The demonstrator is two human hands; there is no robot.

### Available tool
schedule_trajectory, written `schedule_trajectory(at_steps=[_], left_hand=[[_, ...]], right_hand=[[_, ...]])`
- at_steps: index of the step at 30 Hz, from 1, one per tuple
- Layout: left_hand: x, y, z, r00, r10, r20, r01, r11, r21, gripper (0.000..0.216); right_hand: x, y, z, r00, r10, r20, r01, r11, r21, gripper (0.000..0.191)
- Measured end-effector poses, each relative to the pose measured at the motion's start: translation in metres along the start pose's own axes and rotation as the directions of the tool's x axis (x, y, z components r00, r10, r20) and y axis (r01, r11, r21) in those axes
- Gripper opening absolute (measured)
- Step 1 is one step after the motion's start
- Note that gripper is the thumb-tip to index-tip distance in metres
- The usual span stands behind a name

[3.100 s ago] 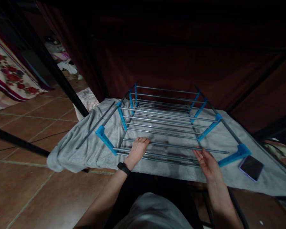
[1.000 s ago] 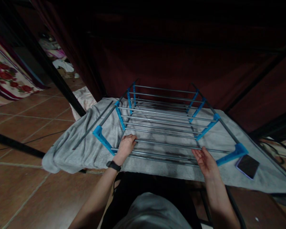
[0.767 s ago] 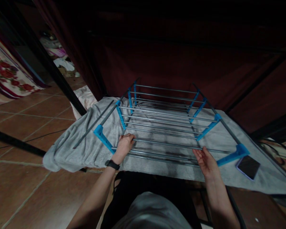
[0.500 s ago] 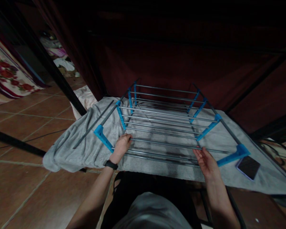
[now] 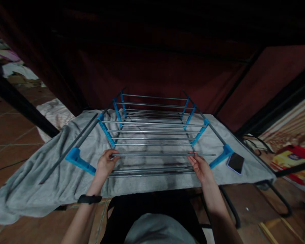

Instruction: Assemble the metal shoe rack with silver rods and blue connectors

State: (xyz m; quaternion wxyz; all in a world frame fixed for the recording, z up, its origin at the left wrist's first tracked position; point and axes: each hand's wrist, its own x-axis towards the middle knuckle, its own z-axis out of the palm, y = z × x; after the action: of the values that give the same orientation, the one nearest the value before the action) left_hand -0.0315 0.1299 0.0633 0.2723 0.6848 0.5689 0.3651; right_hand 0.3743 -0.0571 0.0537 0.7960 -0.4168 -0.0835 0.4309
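A thin metal rod point(image 5: 152, 155) lies across between my hands, raised above the front of a rack made of metal tubes and blue plastic brackets point(image 5: 106, 130). My left hand point(image 5: 106, 164) is closed round the rod's left end. Close to its right end, my right hand point(image 5: 201, 166) grips it with thumb and fingers. That free end is beside the front right blue bracket point(image 5: 221, 156). The front left blue bracket point(image 5: 80, 162) is just left of my left hand. Below the held rod, several more rods point(image 5: 152, 170) lie together on the grey blanket.
The grey blanket point(image 5: 139, 183) covers the surface beneath the rack. To the right rests a phone point(image 5: 235, 163). A loose long tube point(image 5: 68, 149) lies along the rack's left side. A dark red panel point(image 5: 152, 74) rises behind. A red and yellow package point(image 5: 292, 161) is at far right.
The view has swung to the right, so rack and phone appear farther left. Both hands still hold the rod, which now looks more level.
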Motion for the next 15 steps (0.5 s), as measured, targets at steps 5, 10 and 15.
schedule_trajectory(at_steps=[5, 10, 15], left_hand=[[-0.006, 0.009, -0.007, 0.968, -0.239, 0.078, 0.250, 0.879, -0.406, 0.041], [-0.012, 0.020, -0.009, 0.922, -0.375, 0.096, 0.306, 0.552, -0.776, 0.037], [-0.011, 0.032, -0.010, 0.882, -0.464, 0.075, 0.289, 0.409, -0.866, 0.026]], right_hand=[[-0.002, -0.001, 0.002, 1.000, 0.001, 0.017, -0.001, 1.000, -0.001, 0.013], [-0.003, -0.001, 0.003, 0.999, 0.004, 0.039, -0.004, 1.000, 0.002, 0.013], [-0.006, -0.003, 0.005, 0.999, 0.027, 0.031, -0.026, 1.000, -0.017, 0.016]])
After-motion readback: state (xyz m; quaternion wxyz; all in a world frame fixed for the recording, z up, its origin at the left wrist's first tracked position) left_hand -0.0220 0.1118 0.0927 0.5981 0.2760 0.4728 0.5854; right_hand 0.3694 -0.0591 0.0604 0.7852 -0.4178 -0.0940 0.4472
